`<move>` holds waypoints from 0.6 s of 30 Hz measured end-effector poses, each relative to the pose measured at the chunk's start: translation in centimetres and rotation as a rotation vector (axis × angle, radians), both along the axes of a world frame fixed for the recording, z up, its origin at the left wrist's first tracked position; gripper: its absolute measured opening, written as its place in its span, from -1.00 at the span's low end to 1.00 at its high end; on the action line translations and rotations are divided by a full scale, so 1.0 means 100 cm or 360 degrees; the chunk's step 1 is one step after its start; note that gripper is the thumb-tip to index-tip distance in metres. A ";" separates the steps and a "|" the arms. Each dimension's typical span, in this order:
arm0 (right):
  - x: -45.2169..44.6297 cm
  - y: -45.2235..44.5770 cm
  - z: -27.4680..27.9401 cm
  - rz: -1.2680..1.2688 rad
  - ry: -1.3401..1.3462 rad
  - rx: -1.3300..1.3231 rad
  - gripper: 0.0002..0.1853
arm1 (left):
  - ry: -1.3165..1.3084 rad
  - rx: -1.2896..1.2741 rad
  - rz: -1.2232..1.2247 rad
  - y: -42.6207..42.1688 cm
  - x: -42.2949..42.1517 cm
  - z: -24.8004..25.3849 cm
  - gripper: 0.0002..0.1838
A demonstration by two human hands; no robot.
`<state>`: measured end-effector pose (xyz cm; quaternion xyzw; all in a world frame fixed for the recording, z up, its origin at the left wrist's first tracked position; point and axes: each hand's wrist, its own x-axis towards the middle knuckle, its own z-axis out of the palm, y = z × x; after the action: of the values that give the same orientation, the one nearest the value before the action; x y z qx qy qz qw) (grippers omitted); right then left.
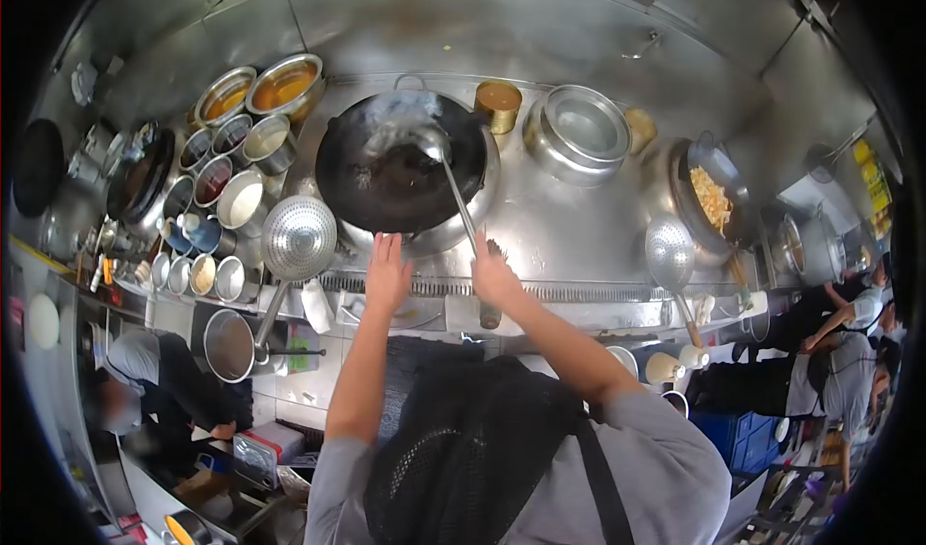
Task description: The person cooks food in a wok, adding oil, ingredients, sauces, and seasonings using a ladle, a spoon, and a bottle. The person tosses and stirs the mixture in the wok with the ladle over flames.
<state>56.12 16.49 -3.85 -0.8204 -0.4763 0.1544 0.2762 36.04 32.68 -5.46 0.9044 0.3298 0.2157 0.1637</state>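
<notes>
A large dark wok [400, 193] sits on the steel range, with whitish steam over its far part. My right hand [494, 277] is closed round the handle of a metal ladle [453, 180], whose bowl is over the wok. At the wok's near edge my left hand [388, 273] has its fingers stretched forward and holds nothing that I can see. To the left of the wok lies a perforated strainer [299, 239], its handle toward me.
Metal pots of sauces [241, 203] and two bowls of orange liquid [285, 84] stand at left. A lidded steel pot [582, 130], an open can [498, 104], another strainer [669, 252] and a wok with food [711, 198] are at right. People [839, 381] stand on both sides.
</notes>
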 end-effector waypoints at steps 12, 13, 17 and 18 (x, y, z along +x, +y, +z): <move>0.055 -0.013 0.046 0.0078 0.0010 -0.0207 -0.31 | 0.0281 0.0108 0.0099 -0.020 0.019 0.008 -0.14; 0.059 -0.022 0.055 0.0071 0.0015 -0.0192 -0.31 | 0.0285 0.0123 0.0093 -0.019 0.022 0.009 -0.14; 0.080 -0.063 0.049 0.0051 -0.0175 -0.0374 -0.25 | 0.0299 0.0150 0.0086 -0.023 0.021 0.009 -0.14; 0.084 -0.068 0.047 0.0064 -0.0201 -0.0409 -0.23 | 0.0311 0.0112 0.0088 -0.024 0.020 0.011 -0.14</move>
<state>64.51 9.72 0.88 -0.8474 -0.4853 0.1676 0.1353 38.06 30.30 -4.31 0.9168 0.3613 0.1424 0.0928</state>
